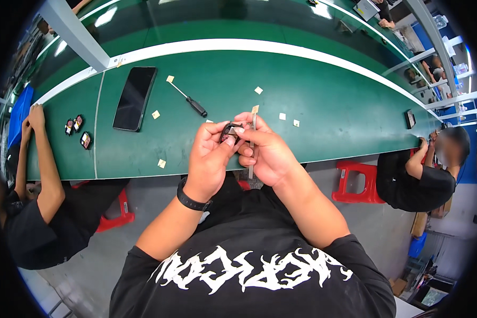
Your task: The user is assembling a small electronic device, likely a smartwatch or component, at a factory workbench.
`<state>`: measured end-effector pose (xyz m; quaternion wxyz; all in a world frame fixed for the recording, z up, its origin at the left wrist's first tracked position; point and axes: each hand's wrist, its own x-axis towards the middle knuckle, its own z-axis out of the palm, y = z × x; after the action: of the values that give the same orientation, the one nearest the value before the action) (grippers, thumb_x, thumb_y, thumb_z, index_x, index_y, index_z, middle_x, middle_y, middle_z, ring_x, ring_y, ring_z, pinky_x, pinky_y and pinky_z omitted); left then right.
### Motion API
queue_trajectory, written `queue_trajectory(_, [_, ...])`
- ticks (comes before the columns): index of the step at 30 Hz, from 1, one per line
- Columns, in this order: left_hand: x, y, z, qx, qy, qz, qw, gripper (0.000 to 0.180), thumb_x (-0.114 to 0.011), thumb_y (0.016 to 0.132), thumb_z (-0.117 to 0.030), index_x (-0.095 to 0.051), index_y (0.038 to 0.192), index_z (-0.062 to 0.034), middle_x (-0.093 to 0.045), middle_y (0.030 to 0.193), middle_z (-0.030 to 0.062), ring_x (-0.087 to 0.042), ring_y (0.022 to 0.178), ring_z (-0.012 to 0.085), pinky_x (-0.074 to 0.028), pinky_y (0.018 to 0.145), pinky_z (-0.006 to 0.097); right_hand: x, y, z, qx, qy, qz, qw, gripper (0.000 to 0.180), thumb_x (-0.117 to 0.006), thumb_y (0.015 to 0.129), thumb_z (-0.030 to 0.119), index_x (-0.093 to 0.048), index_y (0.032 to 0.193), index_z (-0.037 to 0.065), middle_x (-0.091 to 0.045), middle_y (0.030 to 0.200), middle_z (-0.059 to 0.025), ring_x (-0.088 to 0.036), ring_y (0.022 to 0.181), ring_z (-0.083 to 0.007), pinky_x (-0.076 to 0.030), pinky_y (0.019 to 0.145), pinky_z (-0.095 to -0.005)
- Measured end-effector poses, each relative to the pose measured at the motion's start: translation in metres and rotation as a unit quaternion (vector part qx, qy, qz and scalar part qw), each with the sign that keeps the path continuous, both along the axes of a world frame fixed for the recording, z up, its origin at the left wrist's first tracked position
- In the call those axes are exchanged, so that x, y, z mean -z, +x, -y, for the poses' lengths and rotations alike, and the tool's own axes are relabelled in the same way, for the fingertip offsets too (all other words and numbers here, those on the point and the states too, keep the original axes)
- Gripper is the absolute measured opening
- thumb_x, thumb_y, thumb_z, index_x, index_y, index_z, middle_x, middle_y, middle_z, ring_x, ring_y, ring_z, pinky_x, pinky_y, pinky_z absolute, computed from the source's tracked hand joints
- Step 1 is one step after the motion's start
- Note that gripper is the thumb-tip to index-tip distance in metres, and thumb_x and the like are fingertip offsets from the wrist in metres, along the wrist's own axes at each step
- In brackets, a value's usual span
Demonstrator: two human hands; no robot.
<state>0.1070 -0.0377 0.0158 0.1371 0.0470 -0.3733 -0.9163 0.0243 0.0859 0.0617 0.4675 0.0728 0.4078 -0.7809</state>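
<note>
Just above the near edge of the green table, my left hand (pixel 209 153) pinches a small open black device case (pixel 226 131) with tiny parts visible inside. My right hand (pixel 271 153) presses its thumb and a finger at the case's right side. Tucked in the same hand is a slim metal tool, probably tweezers (pixel 252 139), standing nearly upright. A small cream square (pixel 255 109) shows at its upper end. Fingers cover part of the case, so its inside is only partly seen.
On the green table (pixel 196 63) lie a black phone (pixel 135 99), a screwdriver (pixel 196 106) and several cream squares (pixel 258 90). Small opened devices (pixel 86 140) sit at left, near a co-worker's arm (pixel 46 164). Another person (pixel 424 169) sits at right beside a red stool (pixel 355 183).
</note>
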Motion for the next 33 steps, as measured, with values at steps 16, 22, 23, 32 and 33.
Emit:
queue_trajectory(16, [-0.003, -0.003, -0.002, 0.0, -0.016, 0.052, 0.999, 0.029, -0.052, 0.101, 0.001, -0.05, 0.13, -0.0002, -0.062, 0.122, 0.0117, -0.063, 0.117, 0.0228, -0.052, 0.104, 0.041, 0.009, 0.0, 0.002, 0.002, 0.178, -0.31, 0.934, 0.021, -0.068, 0.096, 0.015, -0.062, 0.113, 0.003, -0.061, 0.096, 0.0005, -0.057, 0.081, -0.0088, -0.046, 0.071, -0.0236])
queue_trajectory(22, [-0.003, -0.004, -0.007, 0.006, -0.135, 0.068, 0.989, 0.028, -0.055, 0.1, -0.001, -0.056, 0.128, 0.0027, -0.063, 0.117, 0.0102, -0.067, 0.104, 0.0161, -0.058, 0.09, 0.031, -0.002, -0.015, -0.024, -0.091, 0.296, -0.453, 0.836, 0.02, -0.068, 0.096, 0.018, -0.069, 0.097, -0.002, -0.065, 0.086, -0.0018, -0.057, 0.079, -0.0079, -0.046, 0.07, -0.025])
queue_trajectory(23, [-0.006, -0.004, -0.009, 0.005, -0.177, 0.082, 0.981, 0.028, -0.056, 0.1, -0.002, -0.057, 0.127, 0.0034, -0.064, 0.113, 0.0091, -0.069, 0.095, 0.0147, -0.059, 0.083, 0.028, -0.004, -0.016, -0.025, -0.112, 0.3, -0.438, 0.84, 0.021, -0.068, 0.097, 0.019, -0.069, 0.095, -0.003, -0.065, 0.083, -0.0022, -0.057, 0.077, -0.0078, -0.046, 0.069, -0.0254])
queue_trajectory(32, [-0.003, -0.006, -0.004, 0.081, -0.247, 0.094, 0.961, 0.014, -0.059, 0.102, -0.008, -0.055, 0.112, 0.0003, -0.063, 0.096, 0.0057, -0.059, 0.076, 0.008, -0.048, 0.064, 0.023, -0.003, -0.008, -0.034, -0.08, 0.21, -0.373, 0.9, 0.025, -0.063, 0.101, 0.02, -0.068, 0.097, -0.004, -0.07, 0.085, -0.004, -0.062, 0.08, -0.0087, -0.05, 0.072, -0.0272])
queue_trajectory(33, [-0.001, -0.005, -0.003, 0.08, -0.247, 0.095, 0.961, 0.014, -0.059, 0.102, -0.008, -0.055, 0.112, 0.0003, -0.063, 0.096, 0.0057, -0.059, 0.076, 0.008, -0.048, 0.064, 0.023, -0.009, -0.008, -0.034, -0.081, 0.209, -0.373, 0.9, 0.025, -0.063, 0.101, 0.02, -0.068, 0.097, -0.004, -0.07, 0.085, -0.004, -0.062, 0.08, -0.0087, -0.05, 0.072, -0.0272])
